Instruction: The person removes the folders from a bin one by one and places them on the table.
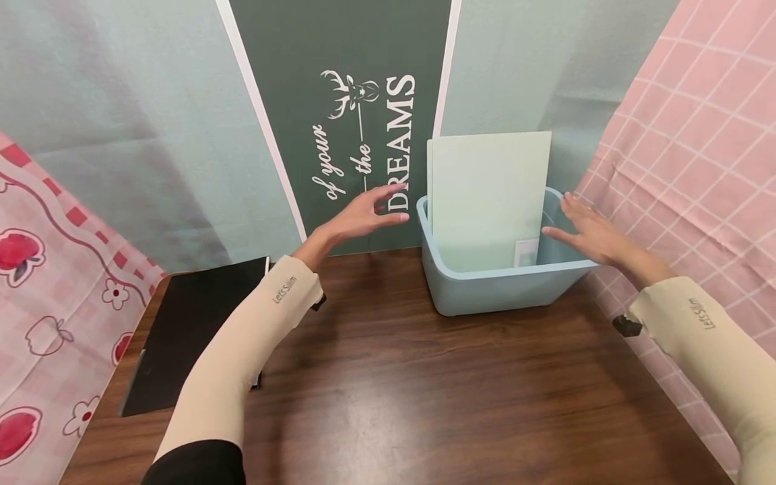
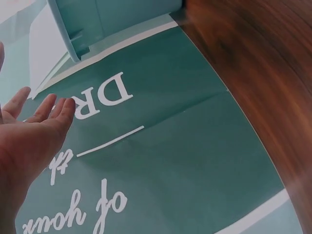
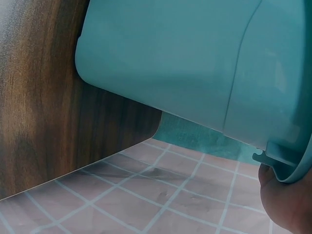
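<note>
Fingers: left hand extended, thumb apart, holding nothing, just left of the light-blue plastic rectangular bin. Right hand fingers extended, thumb apart, at bin's right rim; can't tell contact pressure. Bin far right on brown wood-grain table, 2 pale-green flat rectangular sheets upright inside.

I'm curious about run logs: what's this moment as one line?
left hand: empty, left of bin | right hand: at bin's right end | bin: on table, sheets inside | black folder: table's left
</note>
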A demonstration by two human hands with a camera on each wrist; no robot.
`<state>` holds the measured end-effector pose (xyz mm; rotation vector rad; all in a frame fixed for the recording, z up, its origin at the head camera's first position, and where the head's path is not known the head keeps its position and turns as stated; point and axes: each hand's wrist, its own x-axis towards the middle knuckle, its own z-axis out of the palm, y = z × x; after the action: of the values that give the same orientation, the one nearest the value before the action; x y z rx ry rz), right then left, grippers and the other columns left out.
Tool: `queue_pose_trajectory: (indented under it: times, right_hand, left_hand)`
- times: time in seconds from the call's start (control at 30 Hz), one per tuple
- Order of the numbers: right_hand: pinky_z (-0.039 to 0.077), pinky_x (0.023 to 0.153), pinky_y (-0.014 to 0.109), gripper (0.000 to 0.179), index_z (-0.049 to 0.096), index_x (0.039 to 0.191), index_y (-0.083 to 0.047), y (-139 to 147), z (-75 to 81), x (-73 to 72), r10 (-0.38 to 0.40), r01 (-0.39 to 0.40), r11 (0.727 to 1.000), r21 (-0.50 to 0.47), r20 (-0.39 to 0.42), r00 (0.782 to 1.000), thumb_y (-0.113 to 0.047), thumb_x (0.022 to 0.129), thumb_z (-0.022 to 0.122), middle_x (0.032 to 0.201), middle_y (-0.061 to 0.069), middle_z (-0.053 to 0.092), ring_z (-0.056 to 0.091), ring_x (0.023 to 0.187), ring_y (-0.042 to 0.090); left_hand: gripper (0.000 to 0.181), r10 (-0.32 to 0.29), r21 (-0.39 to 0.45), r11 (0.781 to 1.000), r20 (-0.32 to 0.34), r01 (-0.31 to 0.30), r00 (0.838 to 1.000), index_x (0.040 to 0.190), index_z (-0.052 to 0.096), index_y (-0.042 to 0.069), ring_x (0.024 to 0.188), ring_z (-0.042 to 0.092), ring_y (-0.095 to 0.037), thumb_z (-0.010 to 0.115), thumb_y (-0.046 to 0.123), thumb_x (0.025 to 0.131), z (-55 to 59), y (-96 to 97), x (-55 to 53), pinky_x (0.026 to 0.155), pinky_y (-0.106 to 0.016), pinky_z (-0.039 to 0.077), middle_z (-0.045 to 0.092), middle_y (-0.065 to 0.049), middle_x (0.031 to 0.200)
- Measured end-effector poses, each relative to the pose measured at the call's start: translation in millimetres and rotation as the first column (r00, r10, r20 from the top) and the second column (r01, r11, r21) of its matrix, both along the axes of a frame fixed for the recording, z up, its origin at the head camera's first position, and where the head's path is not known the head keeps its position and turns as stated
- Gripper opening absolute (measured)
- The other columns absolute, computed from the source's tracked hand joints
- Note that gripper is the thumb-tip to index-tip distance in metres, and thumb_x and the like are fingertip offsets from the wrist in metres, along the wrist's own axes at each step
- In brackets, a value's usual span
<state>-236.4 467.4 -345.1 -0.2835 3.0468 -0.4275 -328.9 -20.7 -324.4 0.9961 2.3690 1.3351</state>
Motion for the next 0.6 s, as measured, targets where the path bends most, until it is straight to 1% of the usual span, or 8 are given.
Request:
queue_pose_trajectory:
  times: [0.17, 0.33, 0.5, 0.6]
  right_hand:
    - [0.001, 0.128, 0.063, 0.095, 0.005, 0.163, 0.013, -1, 0.0, -0.6, -0.001, 0.001, 1.000, 0.016, 0.015, 1.000, -0.054, 0.110, 0.046, 0.171, 0.033, -0.007, -0.004, 0.161, 0.047]
    - [-0.002, 0.129, 0.061, 0.095, 0.004, 0.163, 0.014, -1, -0.3, -1.0, 0.005, -0.005, 1.000, 0.023, 0.016, 1.000, -0.054, 0.110, 0.045, 0.171, 0.034, -0.008, -0.006, 0.161, 0.047]
    - [-0.005, 0.129, 0.060, 0.096, 0.003, 0.162, 0.015, -1, -0.5, -0.7, 0.014, -0.014, 1.000, 0.027, 0.016, 1.000, -0.054, 0.110, 0.046, 0.170, 0.035, -0.008, -0.007, 0.160, 0.048]
    - [-0.005, 0.129, 0.060, 0.096, 0.003, 0.162, 0.015, -1, -0.6, -0.4, 0.017, -0.017, 0.999, 0.030, 0.016, 1.000, -0.054, 0.110, 0.045, 0.170, 0.035, -0.009, -0.007, 0.160, 0.049]
  left_hand:
    - [0.076, -0.007, 0.005, 1.000, -0.012, 0.007, 1.000, 0.165, 0.041, 0.020, 0.158, 0.033, -0.020, 0.075, 0.037, 0.100, 2.5, 9.3, -1.1, 0.126, -0.045, 0.032, 0.035, 0.000, 0.172]
    - [0.076, -0.009, 0.006, 1.000, -0.002, 0.009, 1.000, 0.165, 0.040, 0.020, 0.159, 0.031, -0.023, 0.075, 0.036, 0.100, 1.7, 19.3, -4.9, 0.127, -0.046, 0.031, 0.032, -0.001, 0.173]
    - [0.077, 0.006, 0.011, 1.000, 0.032, -0.006, 0.999, 0.166, 0.038, 0.023, 0.159, 0.030, -0.024, 0.075, 0.038, 0.099, 2.0, 29.0, -7.3, 0.124, -0.044, 0.036, 0.029, -0.002, 0.174]
    - [0.079, 0.017, 0.014, 1.000, 0.034, -0.017, 0.999, 0.167, 0.037, 0.023, 0.159, 0.031, -0.027, 0.074, 0.040, 0.099, 2.1, 34.6, -9.3, 0.122, -0.045, 0.038, 0.028, -0.003, 0.174]
